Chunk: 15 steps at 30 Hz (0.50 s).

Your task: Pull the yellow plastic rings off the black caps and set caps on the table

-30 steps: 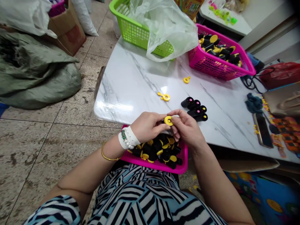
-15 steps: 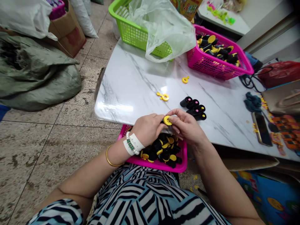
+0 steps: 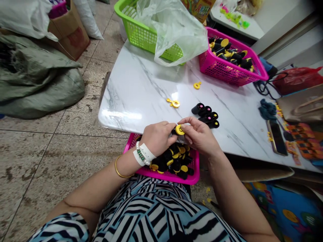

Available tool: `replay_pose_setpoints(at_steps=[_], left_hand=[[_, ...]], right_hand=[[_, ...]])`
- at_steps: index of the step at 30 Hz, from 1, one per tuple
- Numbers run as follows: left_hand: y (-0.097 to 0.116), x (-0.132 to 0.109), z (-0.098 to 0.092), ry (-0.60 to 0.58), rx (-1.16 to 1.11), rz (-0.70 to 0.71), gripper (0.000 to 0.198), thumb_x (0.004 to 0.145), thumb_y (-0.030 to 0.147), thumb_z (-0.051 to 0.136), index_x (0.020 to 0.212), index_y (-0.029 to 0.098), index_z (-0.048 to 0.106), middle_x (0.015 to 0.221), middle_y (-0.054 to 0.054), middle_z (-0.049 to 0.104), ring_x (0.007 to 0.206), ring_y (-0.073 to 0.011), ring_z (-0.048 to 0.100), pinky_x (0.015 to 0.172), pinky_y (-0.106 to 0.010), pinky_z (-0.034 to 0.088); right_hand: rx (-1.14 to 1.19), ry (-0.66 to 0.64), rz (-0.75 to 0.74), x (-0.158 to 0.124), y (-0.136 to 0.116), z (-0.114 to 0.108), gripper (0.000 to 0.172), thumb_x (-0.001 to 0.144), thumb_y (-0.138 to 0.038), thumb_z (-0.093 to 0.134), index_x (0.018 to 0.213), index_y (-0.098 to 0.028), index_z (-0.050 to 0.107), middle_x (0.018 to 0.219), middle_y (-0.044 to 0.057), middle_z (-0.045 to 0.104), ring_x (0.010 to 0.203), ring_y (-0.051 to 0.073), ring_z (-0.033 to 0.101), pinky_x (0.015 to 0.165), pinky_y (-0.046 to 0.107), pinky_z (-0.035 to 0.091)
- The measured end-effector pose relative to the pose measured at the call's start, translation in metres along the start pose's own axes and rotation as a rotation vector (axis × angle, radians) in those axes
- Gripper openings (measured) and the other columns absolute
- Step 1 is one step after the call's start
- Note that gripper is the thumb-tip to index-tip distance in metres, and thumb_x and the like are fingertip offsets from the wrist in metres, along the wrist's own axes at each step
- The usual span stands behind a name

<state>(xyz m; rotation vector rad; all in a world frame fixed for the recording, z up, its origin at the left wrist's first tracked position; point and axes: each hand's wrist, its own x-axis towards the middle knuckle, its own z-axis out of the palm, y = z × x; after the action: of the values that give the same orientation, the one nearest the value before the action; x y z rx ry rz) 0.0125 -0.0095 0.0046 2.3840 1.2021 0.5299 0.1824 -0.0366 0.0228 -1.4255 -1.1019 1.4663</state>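
My left hand (image 3: pixel 158 137) is closed around the black body of a small cylinder with a yellow cap (image 3: pixel 180 130). With thumb and fingers, my right hand (image 3: pixel 200 136) pinches that round yellow cap from the other side. Under both hands, a pink basket (image 3: pixel 161 176) at my lap holds many black cylinders with yellow caps. Just beyond my right hand, several open black tubes (image 3: pixel 197 108) lie grouped on the marble-patterned table (image 3: pixel 141 84), pink or yellow showing inside. Two loose yellow ring-shaped pieces lie farther back, one a ring with a tab (image 3: pixel 174 103).
A green basket (image 3: pixel 146 42) with a clear plastic bag (image 3: pixel 181 37) stands at the table's back. Beside it is another pink basket (image 3: pixel 227 72) full of capped black pieces. A phone (image 3: pixel 277 137) lies at the right. Sacks (image 3: pixel 40 77) stand on the floor at left.
The view has shifted slightly, so the table items appear a little farther left. Between my hands, more of the cylinder's black body shows beside the yellow cap. Both hands keep their hold.
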Motion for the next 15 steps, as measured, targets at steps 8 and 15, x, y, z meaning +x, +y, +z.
replay_pose_setpoints(at_steps=[8, 15], left_hand=[[-0.001, -0.006, 0.002, 0.090, -0.086, 0.033, 0.026, 0.085, 0.031, 0.059, 0.108, 0.019, 0.064, 0.084, -0.003, 0.066, 0.073, -0.0173, 0.062, 0.062, -0.028, 0.047], [0.010, -0.018, 0.022, 0.430, -0.072, 0.088, 0.031, 0.090, 0.028, 0.058, 0.118, 0.015, 0.057, 0.107, -0.011, 0.065, 0.095, -0.0194, 0.065, 0.076, -0.029, 0.056]], right_hand=[[-0.003, 0.000, 0.002, 0.000, 0.001, 0.001, 0.023, 0.086, -0.036, 0.064, 0.101, -0.019, 0.057, 0.043, -0.011, 0.040, 0.036, 0.004, 0.029, 0.037, 0.016, 0.020], [-0.010, -0.023, 0.061, 0.000, -0.005, 0.005, 0.023, 0.088, -0.039, 0.061, 0.097, -0.020, 0.053, 0.042, -0.012, 0.039, 0.035, 0.005, 0.029, 0.036, 0.017, 0.021]])
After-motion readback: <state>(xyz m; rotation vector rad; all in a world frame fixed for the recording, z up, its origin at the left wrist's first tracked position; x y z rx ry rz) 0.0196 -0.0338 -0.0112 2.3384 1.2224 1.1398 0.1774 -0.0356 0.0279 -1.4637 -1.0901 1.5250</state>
